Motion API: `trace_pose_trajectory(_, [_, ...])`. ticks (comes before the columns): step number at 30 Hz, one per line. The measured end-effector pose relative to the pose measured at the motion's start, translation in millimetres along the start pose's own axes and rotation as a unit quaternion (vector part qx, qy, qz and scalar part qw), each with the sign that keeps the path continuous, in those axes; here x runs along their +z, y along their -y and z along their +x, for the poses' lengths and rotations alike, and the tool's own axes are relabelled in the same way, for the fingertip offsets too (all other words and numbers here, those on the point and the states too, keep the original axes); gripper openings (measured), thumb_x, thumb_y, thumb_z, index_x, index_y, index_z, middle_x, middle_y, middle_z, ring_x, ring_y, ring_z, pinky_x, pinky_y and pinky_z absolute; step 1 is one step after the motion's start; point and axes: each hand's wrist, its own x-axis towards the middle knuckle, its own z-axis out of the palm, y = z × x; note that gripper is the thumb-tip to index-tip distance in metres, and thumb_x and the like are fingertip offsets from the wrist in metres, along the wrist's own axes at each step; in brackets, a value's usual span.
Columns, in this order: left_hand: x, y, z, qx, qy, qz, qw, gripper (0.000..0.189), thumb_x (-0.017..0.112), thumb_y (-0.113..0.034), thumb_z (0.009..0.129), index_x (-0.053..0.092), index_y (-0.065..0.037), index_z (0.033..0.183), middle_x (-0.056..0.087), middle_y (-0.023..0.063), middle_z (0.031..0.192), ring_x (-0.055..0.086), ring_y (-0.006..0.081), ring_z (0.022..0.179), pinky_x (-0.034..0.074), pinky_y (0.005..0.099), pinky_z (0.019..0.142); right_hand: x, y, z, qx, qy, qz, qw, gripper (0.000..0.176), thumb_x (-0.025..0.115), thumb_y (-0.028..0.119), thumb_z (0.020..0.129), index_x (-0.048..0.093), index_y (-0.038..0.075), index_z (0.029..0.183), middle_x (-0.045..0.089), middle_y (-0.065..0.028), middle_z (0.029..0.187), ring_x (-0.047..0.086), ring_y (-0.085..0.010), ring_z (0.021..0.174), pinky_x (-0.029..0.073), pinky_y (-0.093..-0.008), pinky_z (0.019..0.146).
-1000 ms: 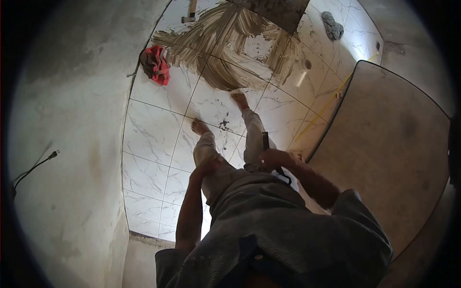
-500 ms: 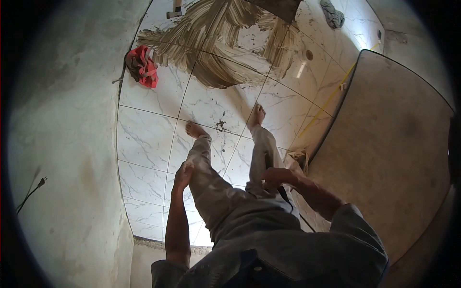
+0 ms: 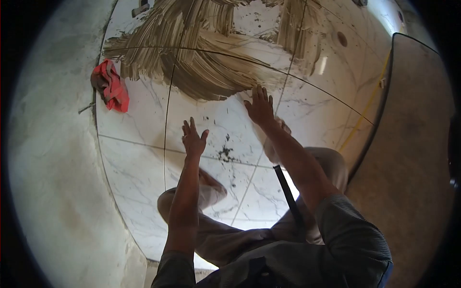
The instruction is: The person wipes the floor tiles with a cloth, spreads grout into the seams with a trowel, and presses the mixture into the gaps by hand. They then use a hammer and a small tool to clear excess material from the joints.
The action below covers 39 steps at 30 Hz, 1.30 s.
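My left hand point(image 3: 194, 139) is held out over the marbled floor tiles point(image 3: 132, 161) with its fingers apart and holds nothing. Farther to the right, my right hand point(image 3: 260, 106) reaches forward, fingers spread and empty, by the lower edge of a streaky brown smear point(image 3: 206, 72) on the tiles. Whether either hand touches the floor cannot be made out. Dark crumbs point(image 3: 225, 153) lie on the tiles between my hands and my bent legs. A black strap point(image 3: 286, 192) hangs at my waist.
A red and grey cloth point(image 3: 111, 87) lies beside the left wall point(image 3: 57, 144). A large brown panel point(image 3: 413, 134) stands at the right, with a yellow strip point(image 3: 367, 113) along it. A tool point(image 3: 140, 9) is at the top left. A round brown spot point(image 3: 342, 39) marks a tile.
Both hands have left my legs and reached forward over the floor, with fingers spread. My knees have bent into a crouch, and the view has come lower and closer to the tiles.
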Motion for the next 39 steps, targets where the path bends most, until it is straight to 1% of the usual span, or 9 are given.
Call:
trace_pose_trajectory(3, [37.9,31.4,64.0,-0.015,-0.139,0.123,0.983,0.068,0.042,-0.051,0.087,0.022,-0.012,0.139,0.013,0.0196,0.145,0.012,0.0374,0.133,0.016,0.0609,0.100,58.2,-13.1,25.7,0.046,-0.077,-0.022,0.996,0.066,0.052,0.036,0.083,0.028,0.000,0.134,0.025,-0.0189,0.140,0.024,-0.0340,0.130,0.021,-0.0563,0.100])
trace_pose_trajectory(7, [84.2,59.2,110.2,-0.035,-0.201,0.232,0.951,0.064,0.038,-0.045,0.090,0.017,-0.014,0.141,0.006,0.0143,0.147,0.004,0.0321,0.136,0.006,0.0623,0.101,103.9,-33.5,28.8,0.078,-0.138,-0.039,0.987,0.066,0.050,0.036,0.084,0.025,0.002,0.136,0.024,-0.0151,0.142,0.021,-0.0309,0.132,0.015,-0.0561,0.103])
trace_pose_trajectory(16, [90.8,47.9,120.4,-0.080,-0.198,0.241,0.947,0.060,0.026,-0.047,0.092,0.014,-0.016,0.142,0.001,0.0127,0.148,0.001,0.0318,0.136,0.004,0.0628,0.101,113.8,-37.4,29.3,0.123,-0.130,-0.007,0.984,0.067,0.048,0.039,0.085,0.022,0.006,0.137,0.021,-0.0117,0.144,0.018,-0.0286,0.134,0.008,-0.0528,0.107])
trace_pose_trajectory(22, [89.9,51.3,104.4,-0.090,-0.192,0.263,0.941,0.062,0.023,-0.050,0.092,0.012,-0.015,0.142,0.001,0.0140,0.148,0.004,0.0346,0.135,0.006,0.0636,0.100,95.7,-37.9,52.5,0.084,-0.158,-0.035,0.983,0.063,0.051,0.034,0.083,0.029,0.005,0.134,0.028,-0.0120,0.141,0.025,-0.0293,0.130,0.013,-0.0555,0.105])
trace_pose_trajectory(27, [88.6,41.6,122.1,-0.101,-0.187,0.261,0.942,0.062,0.027,-0.047,0.091,0.013,-0.015,0.142,-0.001,0.0140,0.148,0.002,0.0341,0.136,0.005,0.0628,0.101,106.5,-45.4,57.3,0.087,-0.145,-0.006,0.986,0.064,0.050,0.032,0.085,0.023,0.005,0.137,0.022,-0.0142,0.143,0.018,-0.0304,0.133,0.010,-0.0556,0.105])
trace_pose_trajectory(32, [87.9,46.4,124.4,-0.100,-0.201,0.245,0.943,0.062,0.029,-0.046,0.091,0.013,-0.015,0.142,0.000,0.0126,0.148,0.002,0.0335,0.136,0.004,0.0626,0.101,93.9,-39.3,85.2,0.021,-0.181,-0.006,0.983,0.062,0.046,0.032,0.088,0.020,0.005,0.138,0.020,-0.0175,0.143,0.018,-0.0349,0.133,0.010,-0.0553,0.105])
trace_pose_trajectory(34, [89.8,48.3,123.7,-0.100,-0.207,0.233,0.945,0.062,0.031,-0.046,0.090,0.014,-0.016,0.142,0.000,0.0119,0.148,0.001,0.0331,0.136,0.003,0.0628,0.101,71.2,-32.0,124.6,-0.026,-0.239,0.015,0.971,0.058,0.046,0.031,0.088,0.026,0.007,0.136,0.023,-0.0167,0.142,0.019,-0.0354,0.132,0.012,-0.0552,0.105])
trace_pose_trajectory(38, [87.0,47.9,123.1,-0.078,-0.223,0.222,0.946,0.062,0.033,-0.046,0.090,0.017,-0.016,0.141,0.003,0.0114,0.148,0.002,0.0329,0.136,0.000,0.0623,0.101,47.8,-43.5,197.2,-0.075,-0.201,-0.005,0.977,0.050,0.049,0.031,0.087,0.037,0.012,0.131,0.028,-0.0138,0.141,0.020,-0.0351,0.132,0.016,-0.0541,0.104])
trace_pose_trajectory(39, [87.0,48.4,122.2,-0.074,-0.222,0.217,0.948,0.061,0.033,-0.046,0.090,0.017,-0.016,0.141,0.004,0.0115,0.148,0.002,0.0328,0.136,0.000,0.0623,0.101,40.1,-44.0,206.1,-0.110,-0.148,-0.055,0.981,0.048,0.050,0.033,0.086,0.041,0.014,0.129,0.029,-0.0121,0.140,0.021,-0.0335,0.132,0.017,-0.0526,0.105])
